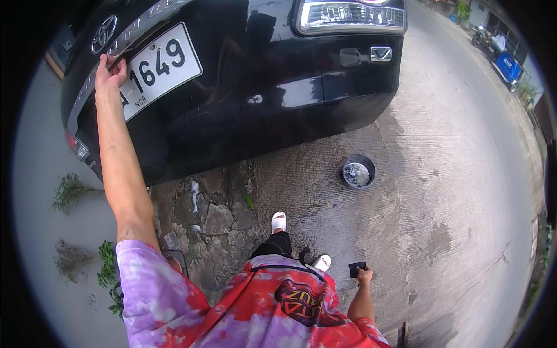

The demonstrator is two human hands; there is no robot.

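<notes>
My left arm stretches up to the rear of a black car (232, 122). My left hand (110, 73) is closed at the chrome trunk trim (129, 36), just above the left part of the white licence plate (165, 64). Its fingers curl at the trim's edge, and their undersides are hidden. Low at my right side, my right hand (365, 275) grips a small flat black piece (354, 269), squarish in shape; whether it is cloth or sponge I cannot make out.
A round dark basin (358, 171) with foamy water stands on the wet concrete behind the car. Broken paving (217, 219) lies left of my white slippers (279, 221). Plants (107, 264) grow along the left wall. A blue vehicle (507, 69) is parked far right.
</notes>
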